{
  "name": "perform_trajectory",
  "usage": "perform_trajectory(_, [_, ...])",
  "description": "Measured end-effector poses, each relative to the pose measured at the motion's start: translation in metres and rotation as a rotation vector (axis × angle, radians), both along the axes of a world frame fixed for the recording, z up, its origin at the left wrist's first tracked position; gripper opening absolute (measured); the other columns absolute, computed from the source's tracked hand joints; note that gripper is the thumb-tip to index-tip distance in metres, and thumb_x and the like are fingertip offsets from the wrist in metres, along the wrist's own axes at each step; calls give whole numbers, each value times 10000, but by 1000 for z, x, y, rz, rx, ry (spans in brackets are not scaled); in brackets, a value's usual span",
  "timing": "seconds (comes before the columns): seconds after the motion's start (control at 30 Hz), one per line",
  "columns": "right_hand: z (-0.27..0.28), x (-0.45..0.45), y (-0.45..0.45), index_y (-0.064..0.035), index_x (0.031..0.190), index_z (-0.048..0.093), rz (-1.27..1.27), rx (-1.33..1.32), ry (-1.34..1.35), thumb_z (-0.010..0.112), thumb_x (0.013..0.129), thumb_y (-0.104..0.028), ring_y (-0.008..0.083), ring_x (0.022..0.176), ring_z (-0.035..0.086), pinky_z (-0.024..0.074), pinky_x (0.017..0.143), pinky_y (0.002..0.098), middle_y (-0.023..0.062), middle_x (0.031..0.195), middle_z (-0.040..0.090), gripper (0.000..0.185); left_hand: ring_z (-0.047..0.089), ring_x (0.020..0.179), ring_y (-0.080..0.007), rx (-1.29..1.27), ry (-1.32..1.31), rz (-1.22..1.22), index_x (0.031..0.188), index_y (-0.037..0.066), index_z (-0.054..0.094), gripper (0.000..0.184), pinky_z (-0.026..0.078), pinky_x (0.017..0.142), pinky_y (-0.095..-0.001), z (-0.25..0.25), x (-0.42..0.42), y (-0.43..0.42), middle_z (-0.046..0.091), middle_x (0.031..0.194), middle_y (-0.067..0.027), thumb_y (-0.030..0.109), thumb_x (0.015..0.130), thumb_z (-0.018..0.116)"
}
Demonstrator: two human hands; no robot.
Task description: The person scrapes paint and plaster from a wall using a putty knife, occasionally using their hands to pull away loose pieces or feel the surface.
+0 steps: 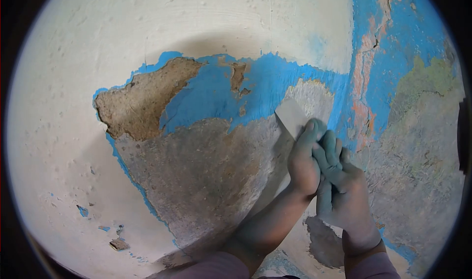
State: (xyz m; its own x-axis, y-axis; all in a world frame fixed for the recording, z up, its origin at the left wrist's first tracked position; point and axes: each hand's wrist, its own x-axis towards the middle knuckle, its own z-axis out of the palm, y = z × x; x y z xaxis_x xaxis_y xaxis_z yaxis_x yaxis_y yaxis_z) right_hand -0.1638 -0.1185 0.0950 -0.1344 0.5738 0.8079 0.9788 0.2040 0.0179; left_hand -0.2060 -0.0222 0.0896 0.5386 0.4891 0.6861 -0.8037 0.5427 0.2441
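Observation:
A scraper (pixel 291 116) with a flat, pale rectangular blade lies against the wall, its edge at the border between blue paint (pixel 221 92) and bare grey plaster (pixel 206 166). My left hand (pixel 304 163) is closed round the scraper, thumb along the base of the blade. Pressed up against it from the right, my right hand (pixel 344 185) has its fingers curled round the same grip. The handle is hidden inside both hands. Both hands look coated in grey-green dust.
Cream paint (pixel 113 33) covers the wall above and to the left. A brown hollow (pixel 147 97) shows where plaster has broken away. To the right, a cracked orange-pink strip (pixel 365 72) runs down through blue paint. Small chipped spots (pixel 119 243) mark the lower left.

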Motion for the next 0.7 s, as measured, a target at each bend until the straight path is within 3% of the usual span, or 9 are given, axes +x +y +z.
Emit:
perform_trajectory(0.4, [0,5,-1,-45,1210,602,65,-5,42,534,698,-26,369,564,594,517,549,404,270,741,592,516,384,507,-126,32,-3,64,788,152,371,253,419,611,-341,-6,0,-1,354,575,2,338,956,405])
perform_trajectory(0.7, [-4,0,4,-35,1191,611,139,61,90,519,707,6,352,529,571,495,531,388,228,692,575,494,371,514,-126,46,63,98,782,152,372,231,400,608,-335,-4,-4,1,344,581,7,320,932,426])
